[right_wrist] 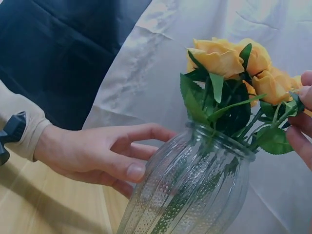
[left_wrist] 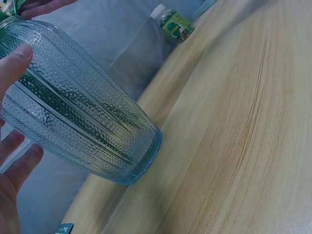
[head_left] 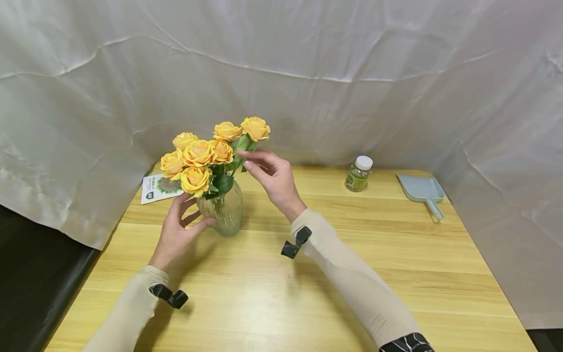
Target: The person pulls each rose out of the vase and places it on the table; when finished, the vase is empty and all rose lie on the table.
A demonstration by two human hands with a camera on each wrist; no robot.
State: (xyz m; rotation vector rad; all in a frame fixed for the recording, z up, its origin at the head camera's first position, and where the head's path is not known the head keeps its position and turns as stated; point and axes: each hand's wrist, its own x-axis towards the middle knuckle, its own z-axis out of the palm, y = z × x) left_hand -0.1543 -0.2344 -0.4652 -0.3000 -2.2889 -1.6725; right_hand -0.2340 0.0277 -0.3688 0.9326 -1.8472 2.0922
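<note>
A ribbed clear glass vase [head_left: 228, 215] stands on the table, holding several yellow roses [head_left: 199, 153] with green leaves. My left hand [head_left: 177, 230] holds the vase from its left side, thumb on the near face and fingers curving behind it. In the left wrist view the thumb [left_wrist: 17, 63] rests on the glass vase [left_wrist: 83, 102]. To the right of the bouquet, my right hand [head_left: 274, 178] pinches a rose [head_left: 255, 129] by its leafy stem. At the right wrist view's edge, the fingertips [right_wrist: 298, 139] meet the leaves below a bloom.
Behind the vase on the left lies a white packet [head_left: 154, 189] with a green plant picture. A white-capped jar [head_left: 358, 175] stands toward the back right, and a light blue dustpan [head_left: 421, 188] lies farther right. A pale curtain [head_left: 330, 98] surrounds the wooden table [head_left: 352, 234].
</note>
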